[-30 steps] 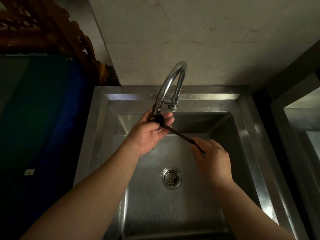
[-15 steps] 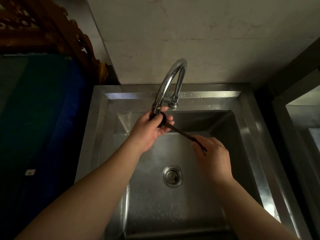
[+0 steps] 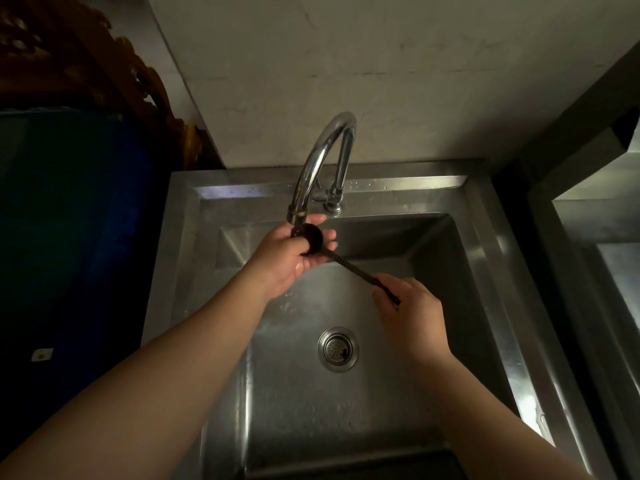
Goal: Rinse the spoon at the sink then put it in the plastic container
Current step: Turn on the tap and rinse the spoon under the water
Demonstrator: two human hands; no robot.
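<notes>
A dark spoon [image 3: 349,265] with a long thin handle is held over the steel sink [image 3: 485,306]. Its round bowl lies in my left hand [image 3: 291,258], right under the spout of the curved chrome tap [image 3: 322,157]. My left fingers curl around the bowl. My right hand [image 3: 412,317] pinches the far end of the handle, lower and to the right. Wet patches show on my left palm and on the sink floor below. No plastic container is in view.
A round drain strainer [image 3: 337,348] sits in the sink floor. A plain wall rises behind the tap. A dark blue surface [image 3: 76,237] and carved brown wood [image 3: 90,64] lie to the left. Another steel unit [image 3: 602,258] stands to the right.
Both hands and the spoon have stayed under the spout. My left fingers have shifted slightly around the spoon bowl.
</notes>
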